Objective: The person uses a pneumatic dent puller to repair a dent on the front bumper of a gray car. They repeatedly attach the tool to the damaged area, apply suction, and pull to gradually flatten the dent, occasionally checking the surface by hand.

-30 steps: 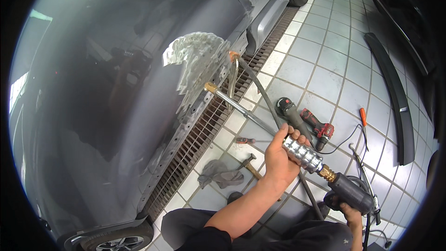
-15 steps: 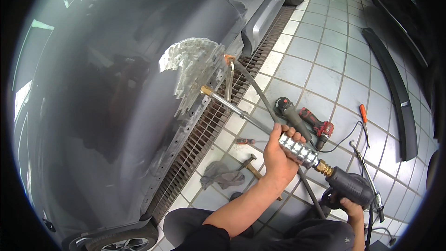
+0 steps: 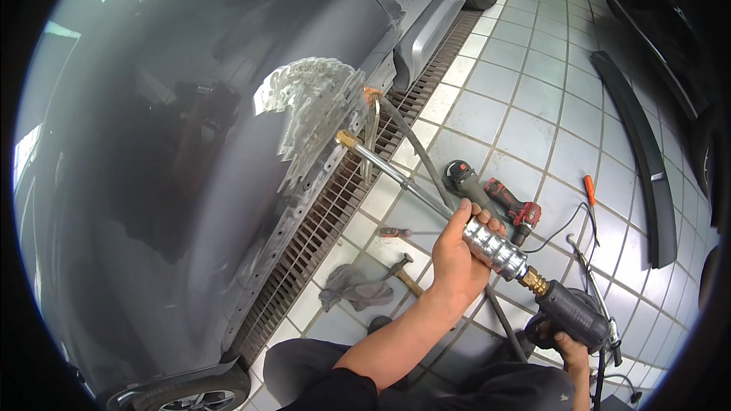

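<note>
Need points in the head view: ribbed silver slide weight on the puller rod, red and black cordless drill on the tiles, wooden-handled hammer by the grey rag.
Ribbed silver slide weight [image 3: 493,247]: head view, middle of its ribbed barrel.
Red and black cordless drill [image 3: 514,202]: head view, on its red body.
Wooden-handled hammer [image 3: 400,266]: head view, on its dark head.

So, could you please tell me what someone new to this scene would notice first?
Probably the bare, ground-down patch on the grey car's side panel, upper centre, with a long metal pulling tool set against its edge. The left hand grips the tool's ribbed silver weight, while the right hand holds its black handle at lower right. Hand tools lie scattered on the tiled floor.
</note>
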Available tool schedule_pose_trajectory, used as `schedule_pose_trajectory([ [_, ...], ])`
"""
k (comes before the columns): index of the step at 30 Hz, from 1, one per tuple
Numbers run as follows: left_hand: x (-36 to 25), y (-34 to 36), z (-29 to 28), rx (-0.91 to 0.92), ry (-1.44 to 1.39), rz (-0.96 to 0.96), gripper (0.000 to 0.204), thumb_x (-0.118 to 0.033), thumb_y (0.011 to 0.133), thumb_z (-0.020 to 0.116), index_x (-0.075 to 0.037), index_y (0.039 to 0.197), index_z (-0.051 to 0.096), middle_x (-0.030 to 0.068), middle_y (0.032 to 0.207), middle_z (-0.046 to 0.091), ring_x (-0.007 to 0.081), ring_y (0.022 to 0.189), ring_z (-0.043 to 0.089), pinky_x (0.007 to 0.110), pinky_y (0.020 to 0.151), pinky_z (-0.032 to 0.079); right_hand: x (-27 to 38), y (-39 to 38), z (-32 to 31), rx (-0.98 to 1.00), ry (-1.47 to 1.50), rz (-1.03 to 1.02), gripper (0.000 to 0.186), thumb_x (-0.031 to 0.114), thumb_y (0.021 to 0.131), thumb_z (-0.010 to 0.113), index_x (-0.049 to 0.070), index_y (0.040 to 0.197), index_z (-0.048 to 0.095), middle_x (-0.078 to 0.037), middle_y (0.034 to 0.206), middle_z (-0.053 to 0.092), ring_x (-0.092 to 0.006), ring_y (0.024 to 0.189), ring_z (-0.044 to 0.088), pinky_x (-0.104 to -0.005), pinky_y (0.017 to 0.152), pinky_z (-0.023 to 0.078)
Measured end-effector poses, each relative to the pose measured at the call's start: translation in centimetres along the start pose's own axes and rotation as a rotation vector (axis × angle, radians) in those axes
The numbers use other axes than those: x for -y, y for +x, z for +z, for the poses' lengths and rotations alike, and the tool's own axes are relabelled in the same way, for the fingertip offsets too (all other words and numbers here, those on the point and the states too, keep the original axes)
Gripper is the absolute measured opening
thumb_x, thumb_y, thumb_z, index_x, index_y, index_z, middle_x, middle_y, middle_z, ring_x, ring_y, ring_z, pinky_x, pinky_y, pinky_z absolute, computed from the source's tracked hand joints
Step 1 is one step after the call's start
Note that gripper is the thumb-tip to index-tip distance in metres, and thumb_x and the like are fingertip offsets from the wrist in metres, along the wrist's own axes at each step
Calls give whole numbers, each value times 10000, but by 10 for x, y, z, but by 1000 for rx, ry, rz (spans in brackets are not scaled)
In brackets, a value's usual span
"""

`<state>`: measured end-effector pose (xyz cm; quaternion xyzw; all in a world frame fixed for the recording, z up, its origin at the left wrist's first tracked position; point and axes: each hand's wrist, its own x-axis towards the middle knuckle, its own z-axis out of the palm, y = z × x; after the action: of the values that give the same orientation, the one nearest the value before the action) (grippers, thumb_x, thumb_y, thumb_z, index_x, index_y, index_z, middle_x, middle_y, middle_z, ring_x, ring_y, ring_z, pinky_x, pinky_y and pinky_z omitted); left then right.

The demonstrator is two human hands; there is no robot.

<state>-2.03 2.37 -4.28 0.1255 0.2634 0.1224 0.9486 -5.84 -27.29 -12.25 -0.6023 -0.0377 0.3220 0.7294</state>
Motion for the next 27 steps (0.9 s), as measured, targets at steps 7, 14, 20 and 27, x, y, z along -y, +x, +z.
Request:
schedule_pose_trajectory([
  [7,-10,-1,8,13,-14,7,212,-284,944,553,-116,832,486,7,754,486,157,736,528,368,772,496,-3,0,-4,1,8,-5,565,333,736,812,9,1145,594,-84,940,659,-195,864,626,-345,799,501],
  [14,-29,15,4,72,94,126,238,-316,949,517,-116,824,483,7,735,477,154,704,514,360,737,487,3,0,-2,-18,4,-4,570,346,741,804,4,1146,593,-80,922,658,-186,840,623,-336,774,502],
  [20,5,6,-6,25,-57,84,244,-338,949,542,-104,893,499,13,814,504,160,765,523,357,794,484,-2,11,2,79,3,-42,612,426,764,756,-6,1155,569,-107,861,652,-199,762,626,-333,696,506],
  [27,0,6,5,-65,47,69,236,-326,955,549,-99,904,509,15,819,510,165,785,530,371,823,481,-5,19,14,13,301,-40,588,436,725,779,-24,1017,560,-152,749,631,-238,599,617,-353,562,520],
])
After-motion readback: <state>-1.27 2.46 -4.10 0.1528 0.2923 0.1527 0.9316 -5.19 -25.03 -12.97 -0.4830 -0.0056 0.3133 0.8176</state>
